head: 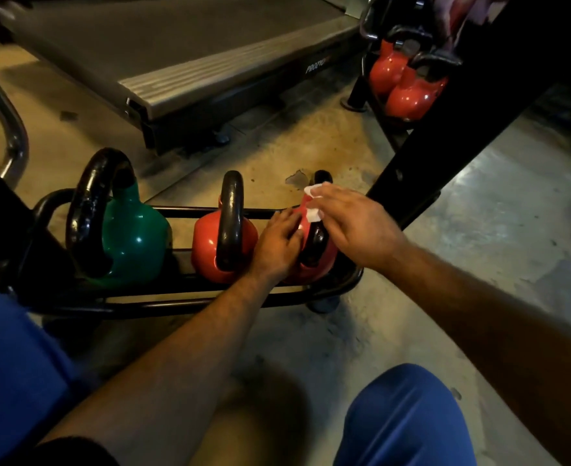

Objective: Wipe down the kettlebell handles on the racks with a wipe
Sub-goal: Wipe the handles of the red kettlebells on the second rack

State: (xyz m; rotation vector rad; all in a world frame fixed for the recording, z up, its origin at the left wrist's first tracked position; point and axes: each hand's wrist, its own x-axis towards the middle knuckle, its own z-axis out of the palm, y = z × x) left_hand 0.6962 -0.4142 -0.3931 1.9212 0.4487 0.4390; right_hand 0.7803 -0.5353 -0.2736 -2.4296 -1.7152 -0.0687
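White wipe: your right hand is pinching it against the red kettlebell's black handle, which is running lengthwise away from you beneath that hand. Your left hand is resting flat, fingers straight, beside the handle, steadying the bell.

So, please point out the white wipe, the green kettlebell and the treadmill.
white wipe (312,202), head view, on its folded middle beside the right hand's fingers.
green kettlebell (136,233), head view, on its round body.
treadmill (163,45), head view, on the dark belt.
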